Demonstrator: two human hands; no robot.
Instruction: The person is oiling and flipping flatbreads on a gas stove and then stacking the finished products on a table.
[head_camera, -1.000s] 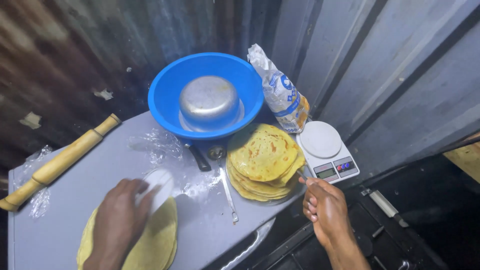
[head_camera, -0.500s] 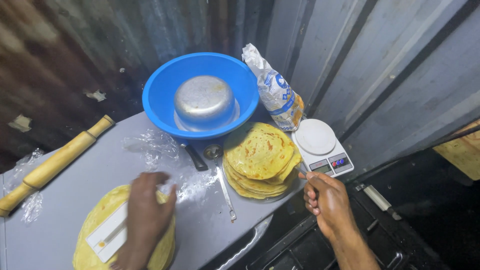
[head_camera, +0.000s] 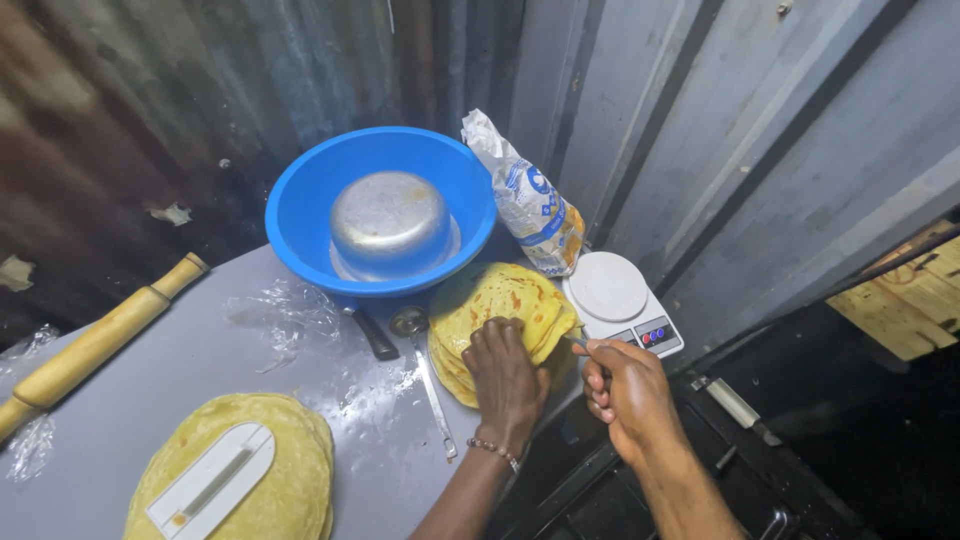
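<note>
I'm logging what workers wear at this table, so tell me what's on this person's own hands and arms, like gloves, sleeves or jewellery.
Both hands are bare, with no gloves. The left hand has a thin bracelet of small beads around the wrist. The right hand shows no ring, watch or band. Both forearms are uncovered as far as the picture shows; no sleeves are visible.

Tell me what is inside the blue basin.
Inside the blue basin sits an upside-down metal pot, resting on what looks like a metal lid or plate. Whatever lies beneath the pot is covered and cannot be seen.
</note>
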